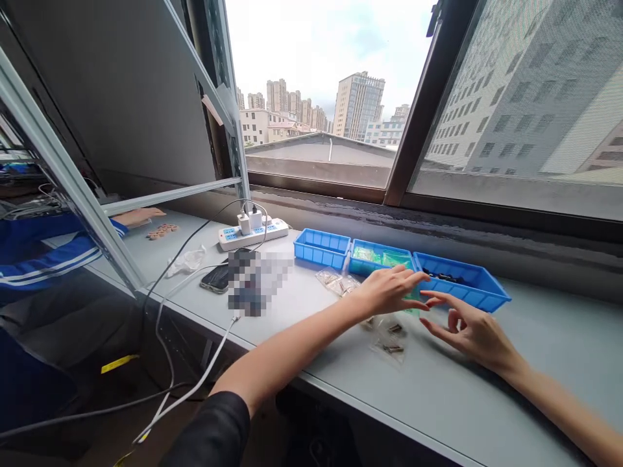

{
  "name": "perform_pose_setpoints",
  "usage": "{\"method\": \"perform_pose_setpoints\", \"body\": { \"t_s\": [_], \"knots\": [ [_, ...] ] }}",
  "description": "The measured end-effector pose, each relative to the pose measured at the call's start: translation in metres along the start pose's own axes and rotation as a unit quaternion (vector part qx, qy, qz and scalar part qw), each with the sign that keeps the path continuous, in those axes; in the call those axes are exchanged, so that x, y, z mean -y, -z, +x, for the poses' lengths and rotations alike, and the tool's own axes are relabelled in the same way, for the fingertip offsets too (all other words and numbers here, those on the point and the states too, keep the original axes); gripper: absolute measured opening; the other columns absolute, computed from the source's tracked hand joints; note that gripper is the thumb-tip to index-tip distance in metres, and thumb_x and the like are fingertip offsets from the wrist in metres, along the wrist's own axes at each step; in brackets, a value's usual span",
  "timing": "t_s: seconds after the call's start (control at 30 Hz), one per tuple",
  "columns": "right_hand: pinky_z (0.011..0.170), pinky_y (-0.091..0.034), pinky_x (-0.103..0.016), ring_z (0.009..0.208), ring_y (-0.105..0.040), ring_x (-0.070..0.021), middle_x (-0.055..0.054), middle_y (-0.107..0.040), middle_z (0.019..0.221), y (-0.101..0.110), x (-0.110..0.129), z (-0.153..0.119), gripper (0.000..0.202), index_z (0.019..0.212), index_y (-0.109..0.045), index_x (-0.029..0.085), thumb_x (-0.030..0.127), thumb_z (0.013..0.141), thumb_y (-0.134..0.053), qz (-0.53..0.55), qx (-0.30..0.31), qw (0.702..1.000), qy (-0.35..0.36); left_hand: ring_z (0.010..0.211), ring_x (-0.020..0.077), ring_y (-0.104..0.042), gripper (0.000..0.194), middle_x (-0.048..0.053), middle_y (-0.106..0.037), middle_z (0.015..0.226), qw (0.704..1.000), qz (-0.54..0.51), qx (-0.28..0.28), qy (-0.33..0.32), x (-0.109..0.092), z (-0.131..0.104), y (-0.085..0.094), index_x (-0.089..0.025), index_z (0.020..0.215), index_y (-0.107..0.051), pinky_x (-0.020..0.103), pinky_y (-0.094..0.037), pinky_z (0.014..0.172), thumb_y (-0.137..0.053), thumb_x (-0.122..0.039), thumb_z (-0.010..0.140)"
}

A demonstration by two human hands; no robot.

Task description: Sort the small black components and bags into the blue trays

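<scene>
My left hand [393, 289] reaches over the desk in front of the blue bins, its fingers stretched out and its thumb apart. Green plastic [413, 299] shows between and behind its fingers; I cannot tell whether the hand touches it. Facing it from the right, my right hand [470, 329] has its thumb and forefinger apart, with nothing visible between them. Below the hands lie small clear bags [392, 349] with metal pieces inside. More clear bags [335, 281] lie left of my left hand, partly behind the forearm.
Along the window wall stand a blue bin [321, 257], a middle bin [357, 267] with green packets, and a right bin [487, 299] with dark parts. To the left are a power strip [228, 241], a phone [215, 279], cables and a metal frame [73, 175].
</scene>
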State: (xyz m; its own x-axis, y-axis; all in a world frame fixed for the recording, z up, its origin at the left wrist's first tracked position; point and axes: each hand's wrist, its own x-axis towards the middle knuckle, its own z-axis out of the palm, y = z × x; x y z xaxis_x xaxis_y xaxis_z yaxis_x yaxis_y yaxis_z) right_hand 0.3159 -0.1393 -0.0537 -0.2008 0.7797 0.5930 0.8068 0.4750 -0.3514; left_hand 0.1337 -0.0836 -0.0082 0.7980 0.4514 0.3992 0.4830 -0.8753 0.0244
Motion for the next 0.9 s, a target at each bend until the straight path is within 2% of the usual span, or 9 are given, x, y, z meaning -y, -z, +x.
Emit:
{"method": "perform_pose_setpoints", "body": {
  "t_s": [0.07, 0.1, 0.23, 0.37, 0.47, 0.57, 0.63, 0.73, 0.9],
  "knots": [
    [0.037, -0.044, -0.024, 0.035, -0.050, -0.0098, -0.002, -0.068, 0.073, -0.001, 0.014, 0.007, 0.050, 0.109, -0.057, 0.021, 0.056, 0.074, -0.058, 0.043, -0.002, 0.999, -0.012, 0.108, 0.0201, -0.054, 0.044, 0.007, -0.061, 0.109, 0.999, -0.033, -0.010, 0.031, -0.005, -0.001, 0.011, -0.017, 0.119, -0.047, 0.030, -0.049, 0.084, -0.054, -0.045, 0.086],
    [0.036, -0.044, -0.025, 0.036, -0.051, -0.0116, 0.000, -0.065, 0.064, -0.001, 0.023, 0.012, 0.049, 0.109, -0.057, 0.020, 0.055, 0.075, -0.058, 0.070, -0.008, 0.997, -0.021, 0.109, 0.0200, -0.053, 0.043, 0.006, -0.061, 0.111, 0.997, -0.050, -0.018, 0.052, -0.008, -0.003, 0.017, -0.018, 0.120, -0.046, 0.030, -0.049, 0.084, -0.053, -0.044, 0.087],
    [0.034, -0.045, -0.026, 0.036, -0.053, -0.0133, -0.002, -0.062, 0.060, -0.001, 0.062, 0.038, 0.040, 0.096, -0.062, 0.017, 0.052, 0.079, -0.054, 0.154, -0.016, 0.988, -0.028, 0.109, 0.0196, -0.052, 0.036, 0.005, -0.059, 0.114, 0.977, -0.117, -0.084, 0.156, -0.011, -0.022, 0.042, -0.021, 0.120, -0.044, 0.031, -0.047, 0.089, -0.049, -0.039, 0.090],
    [0.037, -0.044, -0.025, 0.040, -0.054, -0.0123, -0.005, -0.067, 0.069, -0.008, 0.083, 0.057, 0.033, 0.085, -0.066, 0.019, 0.048, 0.082, -0.050, 0.098, -0.026, 0.994, 0.030, 0.114, 0.0222, -0.047, 0.044, 0.008, -0.054, 0.122, 0.945, -0.176, -0.160, 0.224, -0.012, -0.060, 0.052, -0.017, 0.126, -0.040, 0.036, -0.044, 0.096, -0.050, -0.039, 0.089],
    [0.042, -0.044, -0.023, 0.042, -0.054, -0.0116, -0.004, -0.066, 0.065, -0.020, 0.080, 0.055, 0.031, 0.086, -0.067, 0.020, 0.044, 0.084, -0.048, 0.018, -0.055, 0.997, 0.042, 0.118, 0.0237, -0.043, 0.052, 0.012, -0.048, 0.128, 0.932, -0.200, -0.196, 0.231, -0.019, -0.092, 0.046, -0.016, 0.131, -0.034, 0.041, -0.039, 0.102, -0.053, -0.038, 0.088],
    [0.041, -0.041, -0.021, 0.036, -0.048, -0.0095, 0.001, -0.057, 0.050, -0.029, 0.064, 0.047, 0.030, 0.088, -0.067, 0.020, 0.042, 0.084, -0.048, -0.019, -0.057, 0.998, 0.031, 0.114, 0.0214, -0.046, 0.037, 0.009, -0.052, 0.119, 0.924, -0.225, -0.187, 0.246, -0.030, -0.116, 0.035, -0.017, 0.123, -0.044, 0.039, -0.041, 0.099, -0.051, -0.028, 0.088],
    [0.040, -0.039, -0.020, 0.033, -0.044, -0.0093, 0.004, -0.048, 0.042, -0.031, 0.052, 0.042, 0.028, 0.085, -0.066, 0.021, 0.042, 0.082, -0.048, -0.035, -0.039, 0.998, 0.024, 0.108, 0.0195, -0.050, 0.026, 0.007, -0.055, 0.111, 0.933, -0.234, -0.142, 0.235, -0.037, -0.124, 0.027, -0.019, 0.112, -0.052, 0.035, -0.045, 0.094, -0.052, -0.025, 0.087],
    [0.041, -0.039, -0.022, 0.034, -0.042, -0.0096, 0.005, -0.045, 0.042, -0.029, 0.038, 0.039, 0.021, 0.077, -0.062, 0.023, 0.040, 0.077, -0.050, -0.046, -0.032, 0.998, -0.001, 0.102, 0.0192, -0.052, 0.019, 0.005, -0.057, 0.106, 0.955, -0.202, -0.090, 0.196, -0.044, -0.126, 0.021, -0.021, 0.105, -0.056, 0.034, -0.047, 0.088, -0.054, -0.026, 0.086],
    [0.042, -0.038, -0.022, 0.035, -0.040, -0.0094, 0.006, -0.040, 0.044, -0.027, 0.035, 0.036, 0.012, 0.072, -0.057, 0.023, 0.035, 0.072, -0.052, -0.037, -0.040, 0.999, 0.005, 0.100, 0.0193, -0.053, 0.018, 0.004, -0.059, 0.104, 0.972, -0.146, -0.055, 0.177, -0.047, -0.122, 0.021, -0.021, 0.104, -0.056, 0.033, -0.047, 0.084, -0.052, -0.028, 0.087]
  ]
}}
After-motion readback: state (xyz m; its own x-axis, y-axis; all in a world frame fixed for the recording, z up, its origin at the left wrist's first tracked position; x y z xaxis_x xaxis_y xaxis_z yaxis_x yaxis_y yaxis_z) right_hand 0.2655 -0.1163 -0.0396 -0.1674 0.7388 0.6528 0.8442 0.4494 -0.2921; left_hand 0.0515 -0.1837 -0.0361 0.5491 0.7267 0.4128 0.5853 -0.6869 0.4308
